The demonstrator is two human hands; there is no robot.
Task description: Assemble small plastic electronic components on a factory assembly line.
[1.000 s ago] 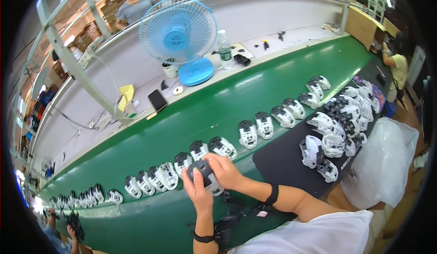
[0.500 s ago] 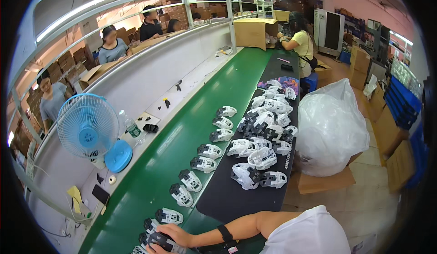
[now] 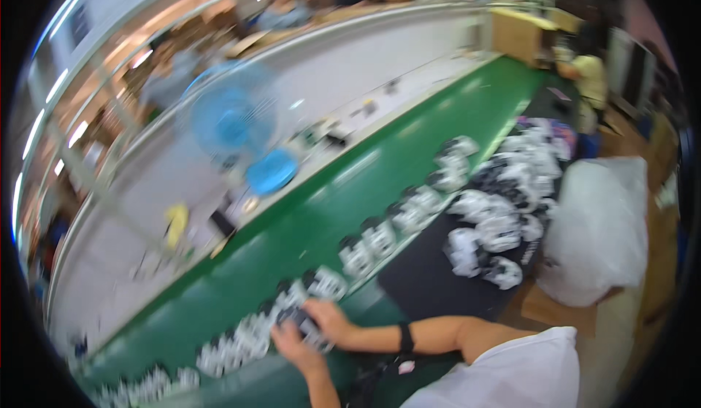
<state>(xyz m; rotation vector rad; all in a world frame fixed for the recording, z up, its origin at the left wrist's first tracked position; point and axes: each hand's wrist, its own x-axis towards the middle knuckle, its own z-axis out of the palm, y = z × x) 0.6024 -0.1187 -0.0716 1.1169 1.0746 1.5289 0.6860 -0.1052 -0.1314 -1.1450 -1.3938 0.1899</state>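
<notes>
A black-and-white computer mouse shell [image 3: 312,333] is held between my two hands over the near edge of the green conveyor belt [image 3: 307,243]. My left hand [image 3: 293,342] grips its left side, and my right hand [image 3: 332,322] closes on it from the right; motion blur softens the fingers. Just beyond them a mouse shell [image 3: 325,282] stands in a line of similar white-and-black shells running along the belt. More shells [image 3: 234,348] sit close together to the left of my hands. A large heap of shells [image 3: 511,178] covers the far part of the black mat [image 3: 412,276].
A blue fan [image 3: 232,124] with a round blue base [image 3: 272,172] stands on the ledge beyond the belt, near a dark phone [image 3: 222,222]. A big plastic bag [image 3: 595,233] sits right of the mat. Co-workers are farther off, one in yellow [image 3: 588,75] beside a cardboard box [image 3: 520,37].
My view has swung left and down, so the scene sits farther right and blurs. More of my left hand and its forearm now shows; the held shell stays in my hands.
</notes>
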